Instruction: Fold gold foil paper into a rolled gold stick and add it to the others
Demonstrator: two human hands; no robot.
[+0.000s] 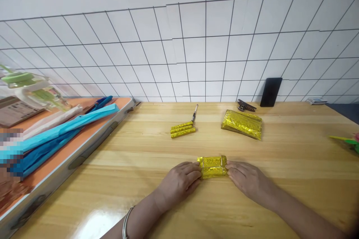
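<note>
A sheet of shiny gold foil paper (212, 167), folded inward with a seam along its middle and its short ends turned over, lies on the wooden table in front of me. My left hand (181, 179) presses and grips its left end with fingers closed together. At the opposite end, my right hand (249, 179) has closed fingers on the right edge. Farther back rest several gold foil strips (183, 130), folded narrow. A stack of flat gold foil sheets (241, 124) sits to their right.
Behind the strips lies a pen (195, 113). A dark hair clip (246, 105) is behind the stack, and a black phone (270, 92) leans on the tiled wall. On the left, an orange-topped surface (123, 104) with a raised edge carries blue paper (92, 117) and a bottle (30, 86).
</note>
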